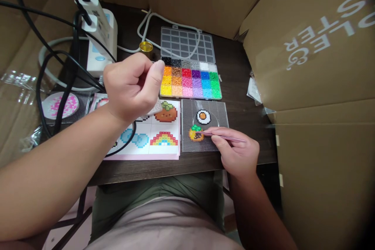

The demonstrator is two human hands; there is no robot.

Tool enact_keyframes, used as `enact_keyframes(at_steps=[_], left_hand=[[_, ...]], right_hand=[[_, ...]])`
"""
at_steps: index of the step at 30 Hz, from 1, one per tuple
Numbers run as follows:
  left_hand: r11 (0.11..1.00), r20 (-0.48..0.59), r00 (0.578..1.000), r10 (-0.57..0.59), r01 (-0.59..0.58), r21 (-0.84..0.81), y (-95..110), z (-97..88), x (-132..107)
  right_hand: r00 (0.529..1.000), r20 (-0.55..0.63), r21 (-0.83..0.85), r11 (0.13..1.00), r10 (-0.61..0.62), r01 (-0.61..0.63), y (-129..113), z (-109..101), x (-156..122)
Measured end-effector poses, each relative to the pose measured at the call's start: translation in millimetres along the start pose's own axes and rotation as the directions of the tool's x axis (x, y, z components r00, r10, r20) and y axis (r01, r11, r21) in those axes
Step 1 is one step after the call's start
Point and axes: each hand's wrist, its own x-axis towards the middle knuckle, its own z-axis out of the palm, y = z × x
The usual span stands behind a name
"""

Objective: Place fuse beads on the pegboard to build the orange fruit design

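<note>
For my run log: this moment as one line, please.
right hand: holds tweezers, tip at orange bead figure on pegboard | left hand: closed, raised over pattern sheet

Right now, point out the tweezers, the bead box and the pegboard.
tweezers (208, 134), head view, on the shaft near the tip.
bead box (181, 43), head view, on its open clear lid.
pegboard (219, 109), head view, on its bare upper right corner.

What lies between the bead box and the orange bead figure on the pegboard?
Head view: a fried-egg bead figure lies between the bead box and the orange bead figure touched by tweezers in the right hand.
</note>
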Motion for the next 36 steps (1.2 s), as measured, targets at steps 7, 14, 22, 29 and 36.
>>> enact_keyframes(at_steps=[7,14,22,29,36], left_hand=[[0.996,-0.024,0.996,-0.09,0.09,0.012,3,2.0,0],[0.998,-0.029,0.999,-0.029,0.031,0.061,8,3.6,1],[0.995,-0.006,1.0,-0.029,0.03,0.09,10,1.6,2],[0.994,0.008,0.998,-0.057,0.056,0.096,12,0.9,2],[0.995,-0.01,0.999,-0.051,0.052,0.08,10,1.7,1]], right_hand=[[1.0,-0.006,0.025,0.999,-0.021,0.021,2,1,0],[0.999,-0.004,0.029,0.999,-0.041,0.041,3,1,0],[0.999,0.006,0.025,0.999,-0.045,0.045,3,0,0],[0.999,-0.008,0.018,0.999,-0.047,0.047,2,1,0],[0.999,-0.004,0.02,0.999,-0.044,0.044,2,0,0]])
